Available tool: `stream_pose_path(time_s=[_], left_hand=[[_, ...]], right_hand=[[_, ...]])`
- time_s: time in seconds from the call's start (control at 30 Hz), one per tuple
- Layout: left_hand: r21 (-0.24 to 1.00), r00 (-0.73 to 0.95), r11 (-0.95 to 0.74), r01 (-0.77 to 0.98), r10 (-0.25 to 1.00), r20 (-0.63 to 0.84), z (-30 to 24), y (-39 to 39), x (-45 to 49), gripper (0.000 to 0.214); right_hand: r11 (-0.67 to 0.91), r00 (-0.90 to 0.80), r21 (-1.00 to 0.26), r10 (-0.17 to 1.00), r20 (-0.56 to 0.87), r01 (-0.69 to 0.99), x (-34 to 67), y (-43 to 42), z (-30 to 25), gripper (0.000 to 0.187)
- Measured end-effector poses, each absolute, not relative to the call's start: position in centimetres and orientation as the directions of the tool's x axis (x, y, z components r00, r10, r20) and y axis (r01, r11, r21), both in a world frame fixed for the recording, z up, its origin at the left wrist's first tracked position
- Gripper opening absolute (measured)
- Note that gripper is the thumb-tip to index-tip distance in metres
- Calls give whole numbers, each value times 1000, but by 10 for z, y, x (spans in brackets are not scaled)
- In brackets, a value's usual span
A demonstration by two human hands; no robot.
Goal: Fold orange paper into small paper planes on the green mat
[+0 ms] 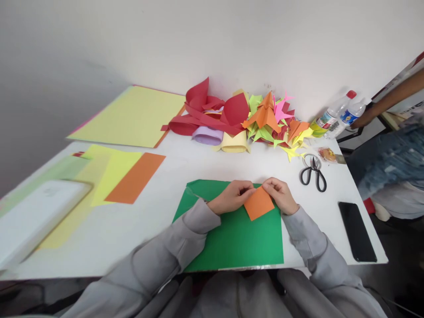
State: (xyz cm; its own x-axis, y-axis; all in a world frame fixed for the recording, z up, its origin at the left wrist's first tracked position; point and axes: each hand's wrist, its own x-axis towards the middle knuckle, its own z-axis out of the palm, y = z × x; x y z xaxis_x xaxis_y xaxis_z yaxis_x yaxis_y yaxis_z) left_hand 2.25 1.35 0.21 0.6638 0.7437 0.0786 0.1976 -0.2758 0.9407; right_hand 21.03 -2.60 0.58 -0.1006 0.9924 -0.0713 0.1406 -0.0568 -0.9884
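A small orange square of paper (259,204) is held over a green sheet (238,243) at the front of the table. My left hand (232,195) pinches its upper left corner between thumb and fingers. At the upper right corner, my right hand (281,194) grips the paper the same way. The lower corner of the square points toward me. Both hands rest low over the green sheet, and the fingertips partly cover the paper's far edge.
Behind lie red paper shapes (212,110) and a pile of folded orange, green and pink paper (265,115). Black-handled scissors (313,173) and a phone (357,232) lie right, bottles (336,112) beyond. Left are an orange strip (136,178), yellow sheets (129,115) and a white box (43,216). Someone stands at right.
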Motion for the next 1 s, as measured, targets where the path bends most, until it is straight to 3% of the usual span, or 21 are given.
stream_pose_path(time_s=[0.27,0.57,0.83,1.0], left_hand=[[956,688,-247,161,722,70,3,7,26,33],[954,703,-272,129,703,105,2,6,27,33],[971,672,-203,131,737,64,5,10,23,33],[962,669,-235,142,738,82,4,11,23,32]], right_hand=[[69,-174,-953,985,17,294,204,-30,3,36],[117,-210,-927,977,42,355,202,-32,2,34],[31,-81,-974,997,13,224,206,-31,3,38],[-51,-154,-993,986,-68,110,206,-29,4,40]])
